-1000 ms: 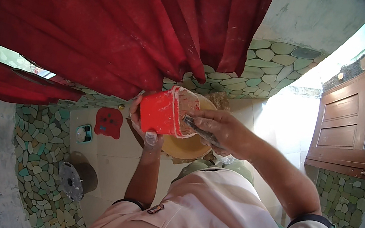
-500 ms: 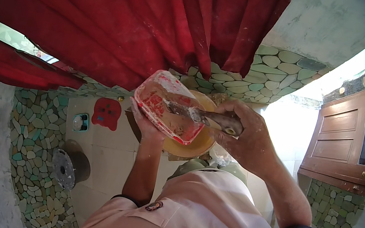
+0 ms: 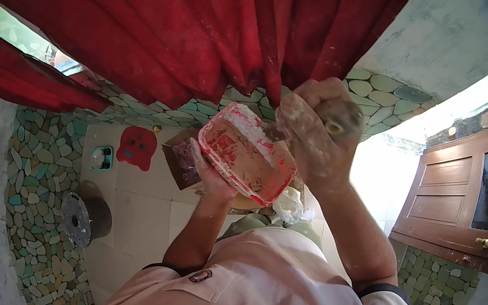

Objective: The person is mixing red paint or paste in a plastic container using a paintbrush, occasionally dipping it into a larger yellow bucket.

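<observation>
1. The room I stand in is walled partly in pale plaster and partly in stone cladding (image 3: 385,94), with a red curtain (image 3: 150,18) hanging in deep folds across the upper left and a brown panelled door (image 3: 447,182) on the right
2. Between the left wall and the person stretches a band of pale tiled floor (image 3: 141,216), and a brighter strip of it runs toward the door
3. Along that band's left edge sit a dark grey cylinder (image 3: 97,217), a small teal tray (image 3: 102,158) and a flat red piece (image 3: 138,147) with two ear-like bumps
4. The red tub (image 3: 250,157) is held up in front of the person's middle, below the curtain's ragged hem, its mouth tilted toward me
5. The left hand (image 3: 212,172) is clamped on the tub's near left side, supporting it
6. The right hand (image 3: 319,141) is closed round the rounded handle (image 3: 340,118) of a tool, near the tub's right rim; its blade is mostly hidden, so I cannot tell if it touches
7. Pinkish paste, smeared and rough, coats the tub's rounded rectangular inside, and pale residue dusts the right hand
8. Just beyond the tub lie an open cardboard box (image 3: 180,160) and a crumpled whitish plastic bag (image 3: 289,206)
</observation>
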The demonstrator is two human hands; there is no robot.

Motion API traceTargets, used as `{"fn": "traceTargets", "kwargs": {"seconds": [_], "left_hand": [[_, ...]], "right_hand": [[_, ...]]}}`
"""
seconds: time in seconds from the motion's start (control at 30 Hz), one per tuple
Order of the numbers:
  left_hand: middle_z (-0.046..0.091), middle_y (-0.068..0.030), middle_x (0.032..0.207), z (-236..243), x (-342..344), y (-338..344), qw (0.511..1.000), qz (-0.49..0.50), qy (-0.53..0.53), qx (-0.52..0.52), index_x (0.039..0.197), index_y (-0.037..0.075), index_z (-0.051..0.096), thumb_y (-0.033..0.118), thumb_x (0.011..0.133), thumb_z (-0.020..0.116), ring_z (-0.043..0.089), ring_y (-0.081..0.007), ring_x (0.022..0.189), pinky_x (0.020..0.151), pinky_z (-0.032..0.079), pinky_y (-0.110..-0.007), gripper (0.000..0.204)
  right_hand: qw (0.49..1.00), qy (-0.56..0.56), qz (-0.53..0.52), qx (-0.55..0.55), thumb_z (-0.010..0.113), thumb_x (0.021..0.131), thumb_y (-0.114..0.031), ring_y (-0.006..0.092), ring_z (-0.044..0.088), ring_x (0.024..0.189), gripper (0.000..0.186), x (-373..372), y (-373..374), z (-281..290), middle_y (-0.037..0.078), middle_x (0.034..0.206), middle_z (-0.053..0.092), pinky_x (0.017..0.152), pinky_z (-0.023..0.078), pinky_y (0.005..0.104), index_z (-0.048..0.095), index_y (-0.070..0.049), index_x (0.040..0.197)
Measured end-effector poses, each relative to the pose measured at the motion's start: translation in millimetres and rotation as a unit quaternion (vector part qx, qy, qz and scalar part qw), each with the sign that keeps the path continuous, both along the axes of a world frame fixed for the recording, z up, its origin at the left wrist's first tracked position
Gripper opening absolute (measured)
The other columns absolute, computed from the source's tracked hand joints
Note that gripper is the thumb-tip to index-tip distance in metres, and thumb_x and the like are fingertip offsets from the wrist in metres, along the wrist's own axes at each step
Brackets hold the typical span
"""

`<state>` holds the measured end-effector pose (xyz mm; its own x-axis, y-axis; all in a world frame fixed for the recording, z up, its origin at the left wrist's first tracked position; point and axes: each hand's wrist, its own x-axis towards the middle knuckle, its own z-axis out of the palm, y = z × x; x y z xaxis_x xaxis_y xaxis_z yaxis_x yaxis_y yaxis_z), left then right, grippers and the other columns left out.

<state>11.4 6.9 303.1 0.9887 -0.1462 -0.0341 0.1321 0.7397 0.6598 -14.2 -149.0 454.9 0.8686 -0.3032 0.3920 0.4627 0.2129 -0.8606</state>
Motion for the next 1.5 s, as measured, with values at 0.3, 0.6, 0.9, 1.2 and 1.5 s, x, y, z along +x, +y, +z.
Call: {"fn": "traceTargets", "kwargs": {"seconds": [0.3, 0.6, 0.9, 1.2, 1.5], "left_hand": [[0.042, -0.0115, 0.135, 14, 0, -8, 0.997, 0.072, 0.016, -0.034, 0.135, 0.008, 0.039, 0.065, 0.091, 0.029, 0.041, -0.0281, 0.125, 0.105, 0.033, -0.045, 0.072], [0.044, -0.0109, 0.133, 26, 3, -13, 0.998, 0.060, 0.009, -0.009, 0.133, 0.010, 0.040, 0.058, 0.095, 0.025, 0.044, -0.0259, 0.122, 0.101, 0.038, -0.044, 0.063], [0.043, -0.0088, 0.136, 39, 7, -16, 0.989, 0.101, 0.101, 0.033, 0.133, 0.012, 0.041, 0.057, 0.094, 0.030, 0.045, -0.0269, 0.122, 0.102, 0.039, -0.044, 0.061], [0.046, -0.0117, 0.134, 38, 2, -14, 0.991, 0.053, 0.113, -0.050, 0.133, 0.011, 0.043, 0.059, 0.091, 0.035, 0.045, -0.0305, 0.122, 0.104, 0.036, -0.047, 0.064], [0.046, -0.0096, 0.134, -13, 9, 5, 0.994, 0.032, -0.009, -0.102, 0.134, 0.011, 0.041, 0.062, 0.092, 0.028, 0.046, -0.0277, 0.122, 0.103, 0.038, -0.046, 0.067]], "right_hand": [[0.991, 0.045, -0.063, -0.114, 0.064, 0.085, -0.002, 0.0067, 0.047, 0.058, 0.012, -7, 27, -31, 0.004, 0.070, 0.055, 0.052, 0.040, 0.0214, 0.053, -0.003, 0.081], [0.983, 0.053, -0.104, -0.141, 0.061, 0.087, -0.003, 0.0078, 0.048, 0.058, 0.012, -8, 14, -54, 0.005, 0.070, 0.055, 0.051, 0.040, 0.0234, 0.050, -0.003, 0.083], [0.975, -0.061, -0.059, -0.204, 0.061, 0.085, 0.002, 0.0128, 0.051, 0.058, 0.016, -12, 2, -35, 0.009, 0.070, 0.055, 0.053, 0.042, 0.0265, 0.048, -0.003, 0.080], [0.978, -0.091, 0.002, -0.188, 0.060, 0.085, 0.006, 0.0161, 0.053, 0.063, 0.017, -17, 3, -27, 0.010, 0.072, 0.055, 0.058, 0.045, 0.0297, 0.046, -0.004, 0.081], [0.970, -0.127, -0.020, -0.207, 0.063, 0.083, 0.007, 0.0180, 0.053, 0.062, 0.020, -20, 10, -19, 0.009, 0.071, 0.052, 0.057, 0.045, 0.0301, 0.046, -0.004, 0.083]]}}
